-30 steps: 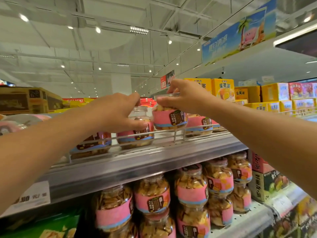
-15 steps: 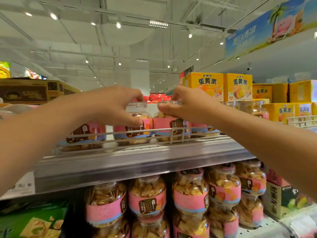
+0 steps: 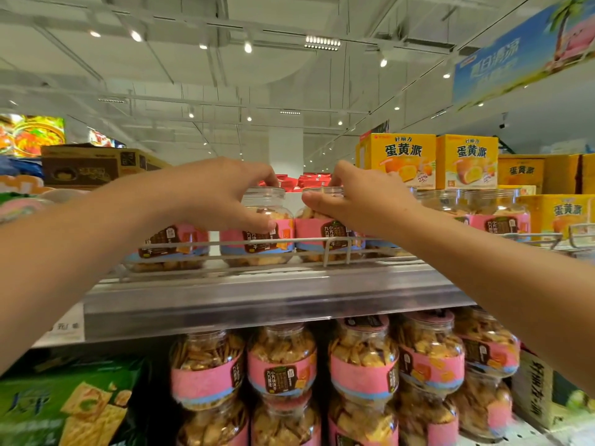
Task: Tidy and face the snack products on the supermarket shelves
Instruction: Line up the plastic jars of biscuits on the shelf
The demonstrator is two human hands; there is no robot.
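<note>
Both our hands on clear plastic cracker jars, top shelf

Our left hand (image 3: 222, 191) curls round the left jar (image 3: 257, 233), our right hand (image 3: 357, 201) round the right jar (image 3: 325, 233) at its 3 o'clock; both round, pink-banded, full of golden crackers, behind the wire rail (image 3: 335, 249).

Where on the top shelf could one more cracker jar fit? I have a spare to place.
No bare patch shows along the front: jars stand side by side behind the wire rail. The left hand grips one jar, the right hand its neighbour. Yellow boxes crowd the right. Behind the jars is hidden.
</note>
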